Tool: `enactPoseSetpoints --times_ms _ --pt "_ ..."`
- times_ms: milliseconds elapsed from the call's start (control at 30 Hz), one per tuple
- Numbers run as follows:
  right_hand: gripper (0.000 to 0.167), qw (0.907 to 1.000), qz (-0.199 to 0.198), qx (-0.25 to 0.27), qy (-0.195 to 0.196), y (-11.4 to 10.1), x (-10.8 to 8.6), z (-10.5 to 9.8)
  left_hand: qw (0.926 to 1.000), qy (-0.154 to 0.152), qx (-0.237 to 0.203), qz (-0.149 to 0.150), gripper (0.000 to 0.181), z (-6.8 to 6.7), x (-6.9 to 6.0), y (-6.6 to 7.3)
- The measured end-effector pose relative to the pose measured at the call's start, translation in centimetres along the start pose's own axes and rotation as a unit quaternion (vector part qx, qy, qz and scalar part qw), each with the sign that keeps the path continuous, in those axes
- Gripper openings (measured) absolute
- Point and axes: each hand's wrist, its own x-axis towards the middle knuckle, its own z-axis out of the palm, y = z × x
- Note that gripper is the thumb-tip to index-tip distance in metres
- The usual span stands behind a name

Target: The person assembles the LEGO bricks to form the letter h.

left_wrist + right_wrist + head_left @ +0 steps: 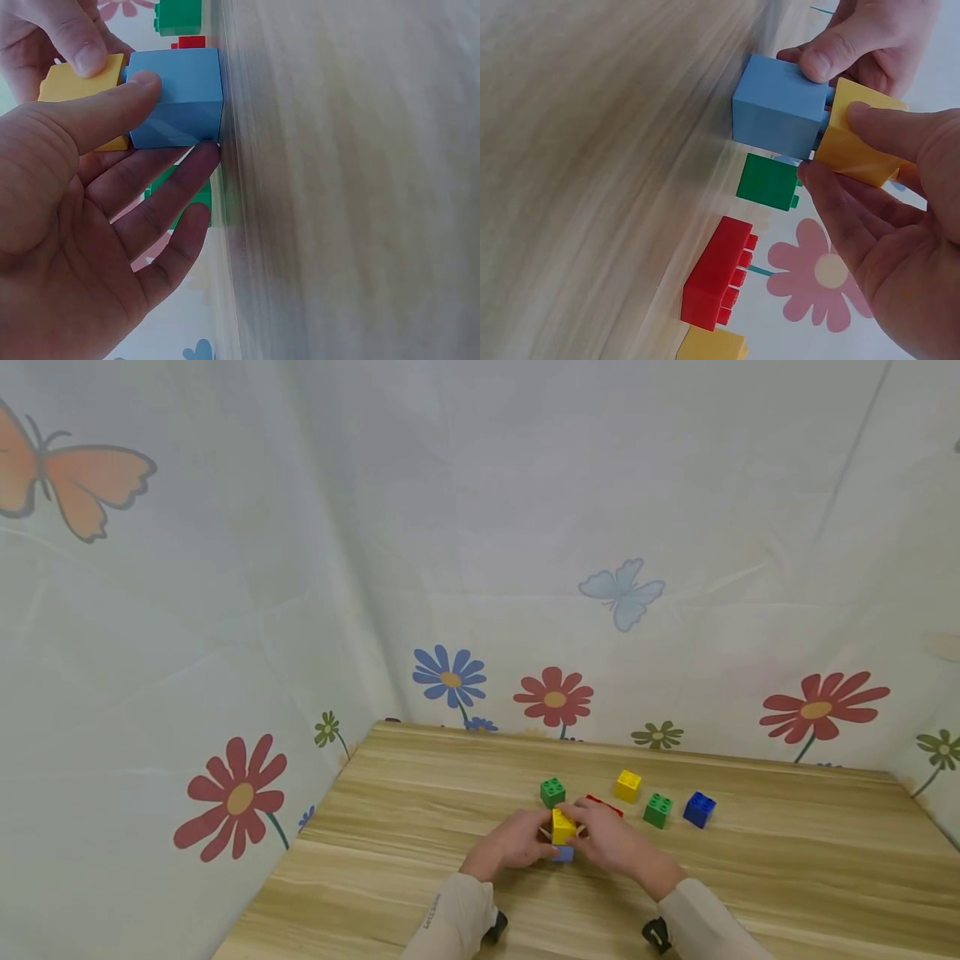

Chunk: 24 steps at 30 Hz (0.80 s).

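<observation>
A light blue block [562,853] stands on the table, with a yellow block [563,828] on top of it. In the right wrist view some of the studs of the blue block [776,105] show in a narrow, slightly tilted gap below the yellow block [855,139]. My left hand [517,839] holds the blue block, thumb on its near face and fingers behind, as the left wrist view shows. My right hand [611,839] pinches the yellow block between thumb and fingers.
Behind the hands lie a green block [552,792] and a red block [604,806], partly hidden by my right hand. Farther right are another yellow block [627,786], a second green block [657,810] and a dark blue block [700,809]. A flowered curtain hangs behind the wooden table [360,860].
</observation>
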Motion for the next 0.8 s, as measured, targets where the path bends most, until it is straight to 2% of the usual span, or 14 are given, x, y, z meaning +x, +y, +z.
enactPoseSetpoints --times_ms 300,567,800 --pt "0.05 0.9997 -0.005 -0.024 0.009 0.05 -0.08 0.22 1.0 -0.002 0.004 -0.001 0.033 -0.05 -0.02 0.05" --pt "0.049 0.999 -0.006 -0.044 0.011 -0.2 -0.16 0.66 0.9999 -0.001 -0.002 -0.013 0.033 0.03 0.02 -0.08" --pt "0.05 0.9992 -0.008 -0.034 0.021 -0.09 -0.29 0.74 1.0 0.0 0.003 -0.008 0.032 0.09 0.04 0.01"
